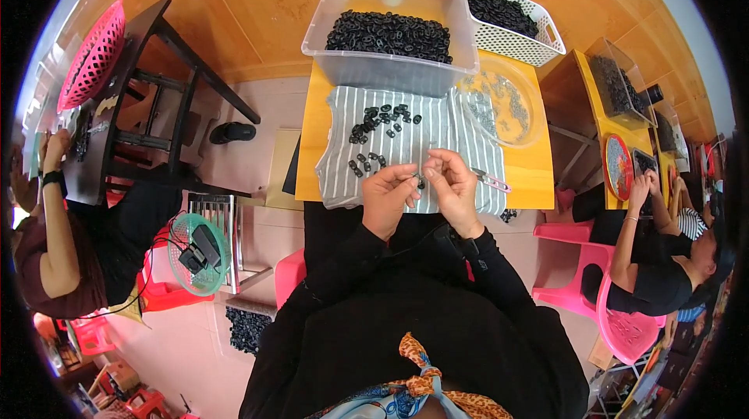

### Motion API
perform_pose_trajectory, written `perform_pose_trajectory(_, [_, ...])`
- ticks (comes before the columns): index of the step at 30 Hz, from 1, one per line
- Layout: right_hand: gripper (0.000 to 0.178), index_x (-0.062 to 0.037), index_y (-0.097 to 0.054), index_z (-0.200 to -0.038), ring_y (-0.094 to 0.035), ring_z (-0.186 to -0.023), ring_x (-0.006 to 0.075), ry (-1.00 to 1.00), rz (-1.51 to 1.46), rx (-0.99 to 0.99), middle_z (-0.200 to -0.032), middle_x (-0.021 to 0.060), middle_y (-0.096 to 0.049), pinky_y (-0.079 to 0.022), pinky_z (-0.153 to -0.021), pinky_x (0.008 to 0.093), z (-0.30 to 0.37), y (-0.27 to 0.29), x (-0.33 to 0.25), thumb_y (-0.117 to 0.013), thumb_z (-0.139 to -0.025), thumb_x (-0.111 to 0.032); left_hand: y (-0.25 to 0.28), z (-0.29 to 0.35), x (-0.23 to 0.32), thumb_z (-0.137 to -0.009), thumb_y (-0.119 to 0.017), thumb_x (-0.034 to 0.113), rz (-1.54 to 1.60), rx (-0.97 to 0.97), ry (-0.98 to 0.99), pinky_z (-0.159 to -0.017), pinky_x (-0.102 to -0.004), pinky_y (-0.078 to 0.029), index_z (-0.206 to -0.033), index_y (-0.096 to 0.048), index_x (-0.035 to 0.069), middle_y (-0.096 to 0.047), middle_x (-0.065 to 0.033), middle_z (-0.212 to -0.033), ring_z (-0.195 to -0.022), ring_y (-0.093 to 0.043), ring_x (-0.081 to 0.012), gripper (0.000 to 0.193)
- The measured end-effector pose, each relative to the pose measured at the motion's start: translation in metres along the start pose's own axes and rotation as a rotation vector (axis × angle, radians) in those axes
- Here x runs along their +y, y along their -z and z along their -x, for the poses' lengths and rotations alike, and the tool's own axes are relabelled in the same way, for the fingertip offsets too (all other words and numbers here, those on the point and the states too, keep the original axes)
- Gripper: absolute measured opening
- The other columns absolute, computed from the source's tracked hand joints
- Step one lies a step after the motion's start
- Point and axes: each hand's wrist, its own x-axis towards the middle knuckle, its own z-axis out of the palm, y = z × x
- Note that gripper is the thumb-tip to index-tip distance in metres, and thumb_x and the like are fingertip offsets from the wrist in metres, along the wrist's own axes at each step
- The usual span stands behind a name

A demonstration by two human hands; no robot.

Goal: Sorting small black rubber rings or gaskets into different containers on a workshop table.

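Note:
My left hand [388, 199] and my right hand [456, 194] meet over the near edge of a grey-and-white striped cloth [331, 161]. Both are closed in a pinch, fingertips almost touching. Between them shows a small black oval part [420, 182], partly covered by the fingers. Just beyond my hands lie several loose black parts [367, 163], with a larger scatter of black parts [382, 116] farther off. A slim tool with a pink end [493, 180] rests on the cloth beside my right hand. At the right, a round see-through tray [538, 107] contains small shiny pieces [507, 103].
A see-through bin [374, 69] of black parts stands at the table's far side, beside a white perforated basket [550, 43]. Other people work at a dark table [105, 126] on the left and a yellow table [597, 115] on the right. Pink chairs [573, 263] stand nearby.

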Motion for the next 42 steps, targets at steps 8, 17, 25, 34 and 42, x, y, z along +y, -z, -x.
perform_pose_trajectory(8, [0.020, 0.0010, -0.051, -0.105, -0.045, -0.068, 0.0046, 0.062, 0.158, 0.014, -0.076, -0.0013, -0.050, -0.040, -0.062, 0.0188, 0.010, -0.007, 0.013, -0.052, -0.085, 0.004, 0.000, 0.003, -0.007, -0.079, -0.058, -0.005, 0.027, -0.004, -0.052, -0.047, -0.0205, -0.044, -0.097, -0.062, -0.003, -0.062, -0.0058, -0.073, -0.059, -0.058, -0.0099, 0.019])
perform_pose_trajectory(17, [0.012, -0.0002, -0.058, -0.095, -0.051, -0.064, 0.0130, 0.004, 0.381, 0.071, -0.076, 0.0055, -0.053, -0.041, -0.058, 0.0240, 0.001, 0.031, 0.022, -0.055, -0.084, -0.003, 0.024, 0.004, 0.011, -0.082, -0.057, -0.001, -0.060, 0.086, 0.017, -0.055, -0.0213, -0.043, -0.097, -0.060, -0.003, -0.061, -0.0057, -0.078, -0.065, -0.058, -0.0106, 0.015])
perform_pose_trajectory(25, [0.010, -0.0023, -0.060, -0.079, -0.052, -0.073, 0.0322, 0.180, 1.056, -0.130, -0.073, 0.0133, -0.047, -0.042, -0.060, 0.0411, 0.020, 0.008, 0.015, -0.064, -0.071, -0.008, 0.032, 0.010, 0.006, -0.083, -0.054, 0.000, -0.209, 0.032, 0.068, -0.053, -0.0199, -0.043, -0.089, -0.059, 0.000, -0.058, -0.0036, -0.080, -0.066, -0.057, -0.0084, 0.008])
perform_pose_trajectory(34, [0.014, -0.0025, -0.058, -0.082, -0.052, -0.073, 0.0319, 0.381, 1.085, -0.265, -0.075, 0.0125, -0.047, -0.042, -0.060, 0.0398, 0.019, 0.007, 0.025, -0.059, -0.068, 0.001, 0.038, 0.011, 0.000, -0.080, -0.054, -0.004, -0.387, -0.028, 0.014, -0.056, -0.0204, -0.043, -0.090, -0.058, -0.002, -0.055, -0.0018, -0.078, -0.063, -0.053, -0.0067, 0.011])
perform_pose_trajectory(42, [0.019, -0.0022, -0.061, -0.083, -0.052, -0.069, 0.0329, 0.162, 0.843, -0.197, -0.074, 0.0133, -0.048, -0.043, -0.060, 0.0389, 0.011, 0.022, 0.009, -0.055, -0.066, 0.004, 0.040, 0.012, 0.002, -0.082, -0.053, -0.001, -0.320, -0.046, 0.039, -0.054, -0.0194, -0.043, -0.097, -0.061, -0.002, -0.057, -0.0023, -0.077, -0.062, -0.056, -0.0077, 0.017])
